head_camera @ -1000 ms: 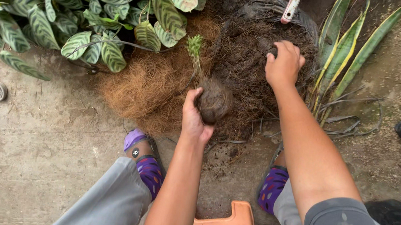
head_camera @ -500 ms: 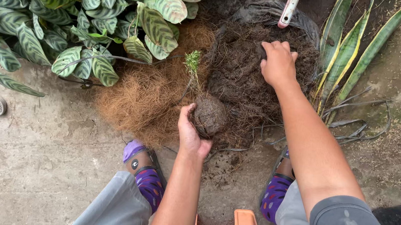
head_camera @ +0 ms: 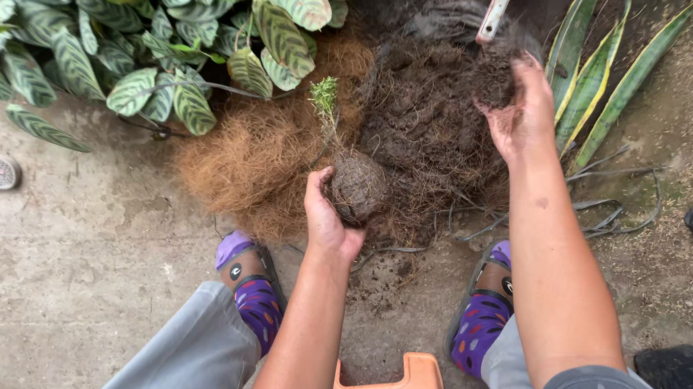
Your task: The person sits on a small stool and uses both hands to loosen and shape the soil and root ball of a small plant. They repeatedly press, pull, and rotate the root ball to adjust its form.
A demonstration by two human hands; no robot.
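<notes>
Lifted, right hand (head_camera: 520,110) grips half-hidden dark fibre (head_camera: 492,79); left hand (head_camera: 328,218) grips root ball (head_camera: 356,187).

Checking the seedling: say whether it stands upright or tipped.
Roughly upright, leaning slightly left: the left hand cups the root ball, and the seedling rises from it.
</notes>
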